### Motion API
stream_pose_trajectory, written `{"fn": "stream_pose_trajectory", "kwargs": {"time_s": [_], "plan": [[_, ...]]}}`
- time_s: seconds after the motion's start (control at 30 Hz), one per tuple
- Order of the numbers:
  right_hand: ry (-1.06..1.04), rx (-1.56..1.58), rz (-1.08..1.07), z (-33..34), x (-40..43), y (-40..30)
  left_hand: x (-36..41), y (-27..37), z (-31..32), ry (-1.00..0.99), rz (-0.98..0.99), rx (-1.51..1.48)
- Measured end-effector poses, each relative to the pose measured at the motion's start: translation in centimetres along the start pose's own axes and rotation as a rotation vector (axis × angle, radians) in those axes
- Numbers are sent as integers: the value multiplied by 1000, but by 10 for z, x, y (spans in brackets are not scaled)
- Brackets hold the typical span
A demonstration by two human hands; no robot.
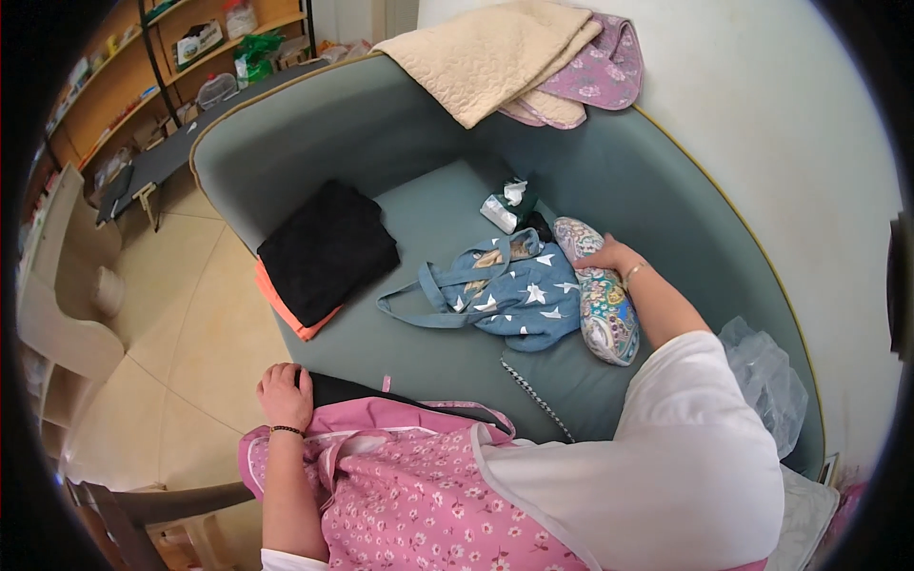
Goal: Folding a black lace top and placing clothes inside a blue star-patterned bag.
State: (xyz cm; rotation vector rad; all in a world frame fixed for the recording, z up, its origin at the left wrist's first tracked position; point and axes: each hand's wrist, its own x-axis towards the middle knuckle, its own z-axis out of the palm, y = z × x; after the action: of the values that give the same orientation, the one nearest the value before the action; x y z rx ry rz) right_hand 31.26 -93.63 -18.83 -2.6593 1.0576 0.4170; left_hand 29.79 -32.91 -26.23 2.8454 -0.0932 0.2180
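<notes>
My right hand (605,255) grips the upper part of a patterned paisley cushion (607,314), thumb on its near face. The cushion stands on edge against a blue denim tote bag (528,292) with white stars, which lies slumped on the green sofa seat (421,193). Tan cloth shows in the bag's mouth. My left hand (285,396) rests over my knee in black trousers (335,389), beside the hem of a pink floral apron (421,485), and holds nothing that I can see.
Folded black cloth (328,250) lies over an orange one (300,321) on the seat. Tissues (500,213), a chain strap (535,392) and a clear plastic bag (764,385) are nearby. A quilted cover (493,57) hangs over the backrest. Shelves (164,78) and a folding cot (164,164) stand left.
</notes>
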Motion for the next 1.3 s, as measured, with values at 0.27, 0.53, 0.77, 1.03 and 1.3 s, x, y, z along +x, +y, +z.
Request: {"fn": "stream_pose_trajectory", "kwargs": {"time_s": [0.27, 0.53, 0.77, 1.03, 1.3], "plan": [[24, -27, -393, -72, -6, -19, -2, -4, 1, 1, 18, -6], [460, -390, -517, -62, 17, -76, -2, 3, 2, 22, -11, -4], [-200, -150, -835, 65, -95, -99, -5, 1, 1, 52, 37, 26], [-28, -497, -835, 70, -123, -85, -5, 5, -1, 35, 3, 58], [148, 152, -1114, -182, -147, -104, -8, -4, 1, 16, -13, 28]]}}
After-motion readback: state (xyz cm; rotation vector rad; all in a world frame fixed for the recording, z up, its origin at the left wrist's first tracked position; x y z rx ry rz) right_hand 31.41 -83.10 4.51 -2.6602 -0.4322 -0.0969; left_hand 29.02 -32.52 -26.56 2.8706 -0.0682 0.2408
